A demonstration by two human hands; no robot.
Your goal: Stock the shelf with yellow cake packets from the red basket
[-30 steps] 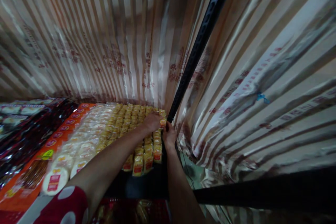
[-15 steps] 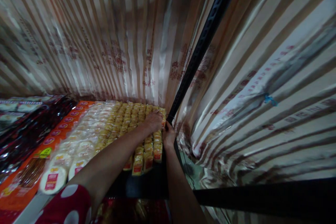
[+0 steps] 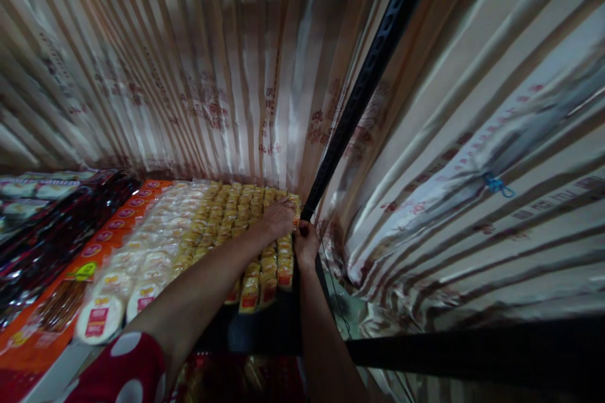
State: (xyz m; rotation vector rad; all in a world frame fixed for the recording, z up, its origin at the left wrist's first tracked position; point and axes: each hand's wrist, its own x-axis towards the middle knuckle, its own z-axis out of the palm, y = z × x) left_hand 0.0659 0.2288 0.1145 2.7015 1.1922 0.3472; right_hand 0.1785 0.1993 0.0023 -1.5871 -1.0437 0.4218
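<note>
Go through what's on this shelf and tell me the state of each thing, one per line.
Left hand: palm down on the yellow packets.
Right hand: at the shelf's right edge, by the post's foot; grip unclear.
Yellow packets: sealed, lying in rows.
Round white packets: sealed, lying in rows.
Black post: leaning in the picture.
Striped curtain: hanging, drawn behind the shelf.

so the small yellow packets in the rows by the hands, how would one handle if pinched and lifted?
The yellow packets look small and flat, so probably light. Their wrappers shine like film, so likely a bit slippery and crinkly rather than stiff. They lie overlapped in tight rows, so lifting one near the left hand or right hand may drag its neighbours.
</note>
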